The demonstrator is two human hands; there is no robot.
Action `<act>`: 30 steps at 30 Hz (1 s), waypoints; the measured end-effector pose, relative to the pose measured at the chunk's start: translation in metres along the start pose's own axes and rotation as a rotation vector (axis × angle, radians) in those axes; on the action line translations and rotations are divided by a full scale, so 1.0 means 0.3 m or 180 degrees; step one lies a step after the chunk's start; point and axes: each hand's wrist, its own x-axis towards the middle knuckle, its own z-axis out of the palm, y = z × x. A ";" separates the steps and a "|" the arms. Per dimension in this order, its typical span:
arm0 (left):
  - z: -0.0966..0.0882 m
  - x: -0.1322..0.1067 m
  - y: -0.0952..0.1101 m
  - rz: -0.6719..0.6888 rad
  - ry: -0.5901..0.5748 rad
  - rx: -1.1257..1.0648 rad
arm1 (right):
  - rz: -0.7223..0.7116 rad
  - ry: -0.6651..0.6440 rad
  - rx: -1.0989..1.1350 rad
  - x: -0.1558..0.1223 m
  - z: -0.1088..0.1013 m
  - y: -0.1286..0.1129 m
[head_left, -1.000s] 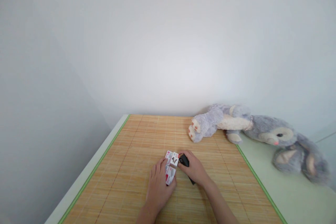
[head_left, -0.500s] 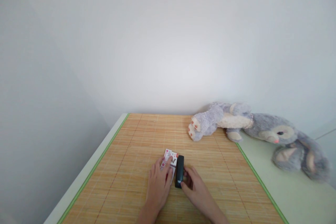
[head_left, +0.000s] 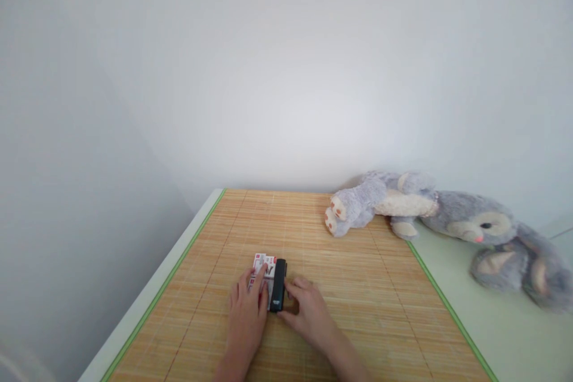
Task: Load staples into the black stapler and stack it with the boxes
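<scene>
The left hand is lying palm down with its fingers loosely spread over the small white boxes, covering them in part and not closing round anything that shows. The right hand is curving half open, its thumb and fingers parted, touching or nearly touching the right side of a black, stapler-like object without wrapping it. That object is now lying lengthwise against the boxes' right side, whereas a second ago the right hand was holding it aslant; boxes and object together are also sitting farther left on the bamboo mat. For the work in hand, this is apparently bringing the pieces into one close group. Beyond, a grey plush rabbit is lying across the mat's far right corner and the pale desk, before a white wall.
</scene>
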 end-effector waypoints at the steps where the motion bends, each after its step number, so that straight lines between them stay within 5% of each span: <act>1: -0.010 -0.006 -0.027 0.0013 0.0037 0.0032 | -0.0003 -0.0003 -0.0082 0.008 0.025 -0.010; 7: -0.061 -0.010 -0.158 -0.0021 0.0018 0.0175 | -0.0113 0.0045 -0.0285 0.055 0.144 -0.057; 14: -0.080 0.031 -0.252 -0.0056 0.0128 0.0159 | -0.0157 -0.0134 -0.0498 0.112 0.198 -0.094; 30: -0.059 0.046 -0.286 -0.0165 0.0167 0.0226 | -0.0074 -0.0080 -0.0397 0.140 0.214 -0.120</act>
